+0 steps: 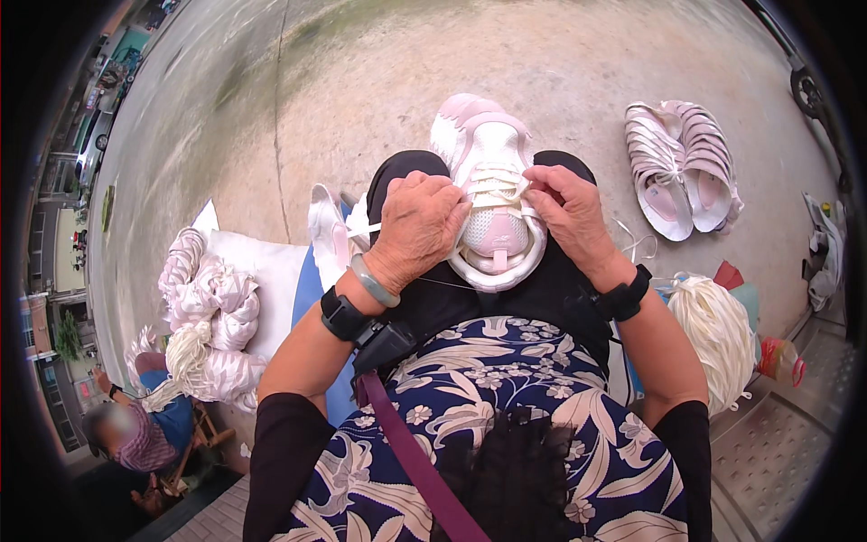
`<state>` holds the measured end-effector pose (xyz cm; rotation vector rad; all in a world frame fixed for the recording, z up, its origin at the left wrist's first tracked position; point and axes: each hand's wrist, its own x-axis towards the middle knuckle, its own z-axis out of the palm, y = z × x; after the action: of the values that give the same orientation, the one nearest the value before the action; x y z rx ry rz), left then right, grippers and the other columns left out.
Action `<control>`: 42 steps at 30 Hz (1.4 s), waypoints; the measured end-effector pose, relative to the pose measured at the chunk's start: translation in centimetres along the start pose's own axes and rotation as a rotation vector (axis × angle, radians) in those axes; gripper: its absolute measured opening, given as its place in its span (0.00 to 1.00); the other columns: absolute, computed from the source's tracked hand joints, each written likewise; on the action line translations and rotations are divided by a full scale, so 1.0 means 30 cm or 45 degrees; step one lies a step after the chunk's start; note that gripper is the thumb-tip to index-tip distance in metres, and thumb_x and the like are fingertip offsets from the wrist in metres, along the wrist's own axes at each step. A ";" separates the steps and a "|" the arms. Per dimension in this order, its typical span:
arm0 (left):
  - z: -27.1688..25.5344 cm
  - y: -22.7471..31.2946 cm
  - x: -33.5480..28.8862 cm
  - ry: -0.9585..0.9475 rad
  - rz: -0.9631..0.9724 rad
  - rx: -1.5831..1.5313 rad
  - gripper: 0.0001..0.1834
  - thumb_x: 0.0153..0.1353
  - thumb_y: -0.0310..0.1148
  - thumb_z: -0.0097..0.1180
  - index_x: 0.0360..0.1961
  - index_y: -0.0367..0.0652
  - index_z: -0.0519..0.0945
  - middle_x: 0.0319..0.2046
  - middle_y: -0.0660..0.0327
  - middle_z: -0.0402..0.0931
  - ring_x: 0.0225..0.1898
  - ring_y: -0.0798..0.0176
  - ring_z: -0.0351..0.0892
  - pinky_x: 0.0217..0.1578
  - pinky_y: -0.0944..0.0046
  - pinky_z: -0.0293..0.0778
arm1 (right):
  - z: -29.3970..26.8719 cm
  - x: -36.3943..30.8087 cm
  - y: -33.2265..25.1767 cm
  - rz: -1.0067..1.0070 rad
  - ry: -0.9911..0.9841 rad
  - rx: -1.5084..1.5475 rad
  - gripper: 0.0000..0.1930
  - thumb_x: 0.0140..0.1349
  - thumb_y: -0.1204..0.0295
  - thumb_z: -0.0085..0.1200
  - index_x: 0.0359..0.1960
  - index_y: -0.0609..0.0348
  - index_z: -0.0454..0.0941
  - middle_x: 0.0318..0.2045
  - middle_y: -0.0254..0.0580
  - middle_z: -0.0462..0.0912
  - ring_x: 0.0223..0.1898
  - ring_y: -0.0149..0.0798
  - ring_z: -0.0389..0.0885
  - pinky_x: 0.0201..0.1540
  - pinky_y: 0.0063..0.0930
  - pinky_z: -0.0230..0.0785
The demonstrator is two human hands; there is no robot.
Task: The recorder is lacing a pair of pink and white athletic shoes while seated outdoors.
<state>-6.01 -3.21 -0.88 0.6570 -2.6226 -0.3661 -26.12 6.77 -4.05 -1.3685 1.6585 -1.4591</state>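
Note:
A white and pink sneaker upper rests between my knees, its toe pointing away and its heel opening toward me. White shoelace crosses its tongue in several rows. At the left row of eyelets, my left hand is closed on the shoelace, a flat white end sticking out beside the wrist. My right hand pinches the shoelace at the right eyelet edge with thumb and forefinger. More pink and white toe pieces show beyond the upper. The fingertips of my left hand are partly hidden.
Nested shoe uppers lie tied on the concrete at right. A bundle of white laces sits by my right elbow. Bundled uppers are piled at left beside a white sack. Another person sits at far lower left.

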 end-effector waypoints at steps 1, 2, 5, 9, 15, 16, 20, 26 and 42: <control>0.003 -0.002 -0.002 -0.002 0.002 0.000 0.07 0.54 0.32 0.58 0.33 0.42 0.80 0.33 0.61 0.77 0.36 0.56 0.73 0.37 0.59 0.64 | 0.000 0.004 0.000 -0.023 -0.028 -0.010 0.07 0.55 0.78 0.55 0.36 0.64 0.78 0.24 0.40 0.76 0.25 0.31 0.73 0.30 0.23 0.67; 0.008 -0.005 -0.004 -0.002 0.009 0.007 0.06 0.54 0.32 0.57 0.31 0.42 0.79 0.32 0.60 0.76 0.35 0.56 0.73 0.37 0.59 0.64 | -0.001 0.007 0.005 -0.021 -0.023 -0.011 0.07 0.55 0.78 0.55 0.36 0.64 0.78 0.24 0.40 0.76 0.25 0.31 0.73 0.30 0.23 0.67; 0.006 0.002 0.001 -0.025 0.000 0.000 0.04 0.55 0.31 0.57 0.30 0.42 0.77 0.30 0.59 0.75 0.34 0.56 0.73 0.37 0.59 0.64 | -0.001 0.012 0.015 -0.041 -0.022 0.045 0.06 0.56 0.77 0.54 0.35 0.65 0.78 0.25 0.38 0.75 0.27 0.30 0.73 0.31 0.22 0.66; 0.013 0.005 -0.003 -0.015 -0.059 -0.086 0.05 0.56 0.30 0.55 0.30 0.41 0.74 0.26 0.55 0.72 0.32 0.51 0.73 0.34 0.56 0.66 | -0.027 0.034 -0.015 0.374 -0.195 0.387 0.08 0.58 0.72 0.54 0.30 0.65 0.77 0.26 0.34 0.74 0.28 0.28 0.71 0.31 0.22 0.65; 0.015 0.025 -0.009 0.046 -0.135 -0.363 0.04 0.59 0.27 0.52 0.30 0.37 0.72 0.24 0.50 0.70 0.26 0.44 0.72 0.26 0.53 0.67 | -0.017 0.024 0.024 0.378 -0.253 0.214 0.13 0.57 0.66 0.58 0.25 0.64 0.74 0.25 0.34 0.72 0.27 0.28 0.69 0.31 0.22 0.64; 0.003 0.030 -0.006 0.045 -0.135 -0.361 0.04 0.59 0.27 0.52 0.30 0.37 0.72 0.24 0.50 0.70 0.26 0.44 0.72 0.26 0.53 0.67 | -0.016 0.025 0.027 0.379 -0.242 0.175 0.14 0.55 0.65 0.60 0.24 0.64 0.74 0.25 0.34 0.71 0.26 0.28 0.69 0.30 0.22 0.64; -0.052 0.032 0.002 -0.067 -0.178 -0.424 0.05 0.59 0.26 0.51 0.28 0.37 0.70 0.21 0.50 0.68 0.25 0.45 0.70 0.25 0.55 0.65 | 0.006 0.008 0.016 0.255 -0.165 -0.049 0.14 0.51 0.66 0.65 0.26 0.62 0.74 0.24 0.33 0.70 0.26 0.27 0.68 0.30 0.22 0.64; -0.179 -0.031 -0.026 -0.157 -0.153 -0.295 0.07 0.60 0.26 0.51 0.26 0.37 0.69 0.18 0.52 0.66 0.21 0.51 0.67 0.23 0.59 0.63 | -0.005 0.006 -0.002 0.368 -0.216 0.117 0.14 0.48 0.69 0.66 0.31 0.61 0.74 0.26 0.31 0.70 0.26 0.25 0.66 0.30 0.19 0.65; -0.314 0.126 0.035 -0.059 -0.083 -0.867 0.03 0.60 0.24 0.55 0.33 0.37 0.74 0.18 0.65 0.68 0.21 0.75 0.63 0.22 0.73 0.61 | 0.044 0.063 -0.325 -0.006 -0.762 0.410 0.19 0.69 0.57 0.41 0.39 0.61 0.77 0.21 0.37 0.75 0.23 0.33 0.74 0.30 0.25 0.67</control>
<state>-4.11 -1.92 9.08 0.4928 -2.2895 -1.2262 -22.35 5.50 5.15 -1.4343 0.9963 -1.1040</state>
